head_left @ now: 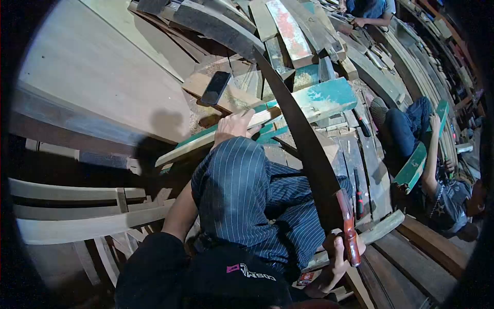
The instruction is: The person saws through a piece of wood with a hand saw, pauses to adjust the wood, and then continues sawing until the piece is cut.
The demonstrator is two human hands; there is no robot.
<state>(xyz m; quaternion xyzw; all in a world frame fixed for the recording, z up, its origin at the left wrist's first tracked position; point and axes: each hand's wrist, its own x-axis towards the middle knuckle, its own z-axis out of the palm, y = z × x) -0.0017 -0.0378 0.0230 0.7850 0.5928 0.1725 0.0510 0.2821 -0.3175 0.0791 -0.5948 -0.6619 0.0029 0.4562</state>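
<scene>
My right hand [339, 252] is closed round the red-brown handle of a long hand saw [301, 134], whose dark blade points up and away across the view. With my left hand [234, 125] I grip a long board [193, 145] with a pale edge and green paint, beside my raised knee. The board's far end, with worn teal paint, lies beyond the saw blade. A black phone [216, 88] rests on a wood block just past my left hand.
A screwdriver [359, 198] with a red and black handle lies right of my legs. Wood offcuts [288, 31] are piled ahead. At the right, a person [447, 201] holds a green board; another person [368, 10] is at the top. Large panels [103, 77] stand left.
</scene>
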